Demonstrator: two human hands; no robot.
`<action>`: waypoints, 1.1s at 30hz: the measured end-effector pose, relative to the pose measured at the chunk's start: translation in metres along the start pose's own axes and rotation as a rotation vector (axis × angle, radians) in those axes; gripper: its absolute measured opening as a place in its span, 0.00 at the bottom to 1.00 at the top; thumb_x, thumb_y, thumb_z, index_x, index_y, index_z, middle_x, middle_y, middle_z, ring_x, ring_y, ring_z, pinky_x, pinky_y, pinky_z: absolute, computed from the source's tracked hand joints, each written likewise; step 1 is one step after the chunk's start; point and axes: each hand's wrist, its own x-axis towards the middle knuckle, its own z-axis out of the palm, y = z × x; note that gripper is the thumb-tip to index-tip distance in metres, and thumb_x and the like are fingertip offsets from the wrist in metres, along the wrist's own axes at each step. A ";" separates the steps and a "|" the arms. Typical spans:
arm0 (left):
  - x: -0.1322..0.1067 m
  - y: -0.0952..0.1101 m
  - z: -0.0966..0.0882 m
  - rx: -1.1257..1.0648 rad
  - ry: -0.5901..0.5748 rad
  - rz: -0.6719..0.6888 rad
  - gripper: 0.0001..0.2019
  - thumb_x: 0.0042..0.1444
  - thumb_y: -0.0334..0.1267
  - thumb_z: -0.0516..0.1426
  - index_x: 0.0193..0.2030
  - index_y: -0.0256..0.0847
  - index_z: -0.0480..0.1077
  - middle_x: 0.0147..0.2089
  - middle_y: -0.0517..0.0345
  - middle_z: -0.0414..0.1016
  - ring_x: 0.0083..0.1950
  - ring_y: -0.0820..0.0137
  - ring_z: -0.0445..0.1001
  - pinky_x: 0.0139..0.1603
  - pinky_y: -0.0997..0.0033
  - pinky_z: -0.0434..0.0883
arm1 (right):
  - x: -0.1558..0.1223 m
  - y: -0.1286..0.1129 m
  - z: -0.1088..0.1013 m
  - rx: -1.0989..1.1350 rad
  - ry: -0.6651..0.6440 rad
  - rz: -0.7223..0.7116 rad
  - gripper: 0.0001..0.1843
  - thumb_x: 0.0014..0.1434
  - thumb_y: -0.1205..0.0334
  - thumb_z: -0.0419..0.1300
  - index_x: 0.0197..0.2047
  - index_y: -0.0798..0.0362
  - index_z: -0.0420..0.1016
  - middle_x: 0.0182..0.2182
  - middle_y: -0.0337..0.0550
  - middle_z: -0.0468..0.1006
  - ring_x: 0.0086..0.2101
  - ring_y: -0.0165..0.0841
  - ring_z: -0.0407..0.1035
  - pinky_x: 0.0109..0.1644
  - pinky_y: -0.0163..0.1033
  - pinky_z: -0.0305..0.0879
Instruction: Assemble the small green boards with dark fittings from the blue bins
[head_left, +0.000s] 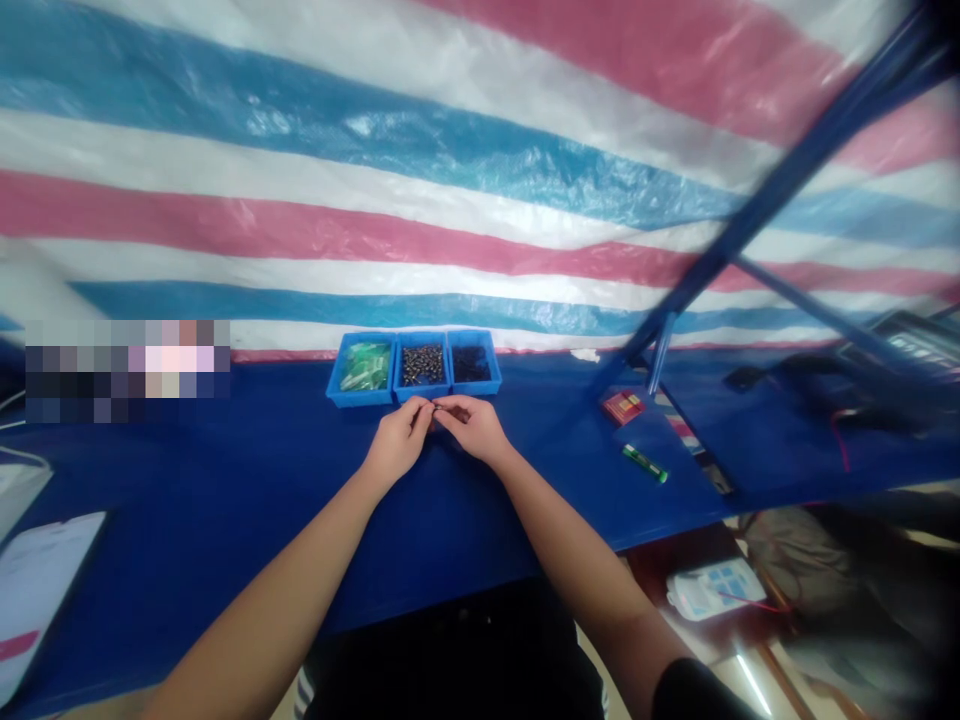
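My left hand [400, 438] and my right hand [475, 428] meet fingertip to fingertip just over the blue table. Both are closed in a pinch around something small and dark, too tiny to make out. Right behind them stand three blue bins in a row. The left bin [361, 399] holds green, shiny, plastic-looking pieces. In the middle bin [422, 393] lie many small dark and brass-coloured metal parts. Small black parts fill the bottom of the right bin [478, 387].
To the right lie a red box [622, 406] and a green tube [645, 463]. A blue metal frame [720, 255] rises beyond them. A phone-like white screen [46, 590] rests at the left edge. Striped sheeting [375, 220] hangs behind the table [247, 520].
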 end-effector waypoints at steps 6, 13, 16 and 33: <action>-0.001 0.000 0.001 -0.047 0.013 -0.039 0.15 0.63 0.51 0.49 0.40 0.43 0.68 0.32 0.59 0.76 0.32 0.69 0.75 0.38 0.72 0.70 | 0.001 -0.005 -0.002 -0.047 0.016 -0.023 0.14 0.58 0.55 0.62 0.44 0.51 0.79 0.40 0.43 0.82 0.39 0.35 0.77 0.48 0.41 0.73; -0.001 -0.005 0.004 -0.084 0.008 -0.024 0.13 0.63 0.49 0.50 0.44 0.43 0.66 0.35 0.57 0.76 0.35 0.68 0.76 0.40 0.71 0.71 | 0.002 -0.006 -0.003 -0.019 0.009 0.033 0.13 0.57 0.54 0.62 0.43 0.50 0.79 0.38 0.42 0.83 0.37 0.34 0.78 0.46 0.40 0.74; 0.000 -0.003 0.002 -0.070 -0.014 -0.014 0.12 0.64 0.47 0.48 0.43 0.43 0.65 0.32 0.59 0.75 0.34 0.69 0.75 0.40 0.71 0.70 | 0.000 -0.006 -0.002 -0.008 0.013 0.015 0.14 0.56 0.55 0.63 0.44 0.51 0.79 0.37 0.43 0.83 0.37 0.34 0.78 0.46 0.39 0.74; 0.001 -0.003 0.000 -0.005 -0.028 -0.016 0.14 0.66 0.49 0.46 0.41 0.43 0.65 0.30 0.62 0.73 0.32 0.70 0.73 0.37 0.72 0.68 | 0.000 -0.006 -0.001 0.058 0.006 0.010 0.15 0.54 0.53 0.65 0.42 0.52 0.80 0.37 0.44 0.83 0.37 0.35 0.78 0.45 0.40 0.74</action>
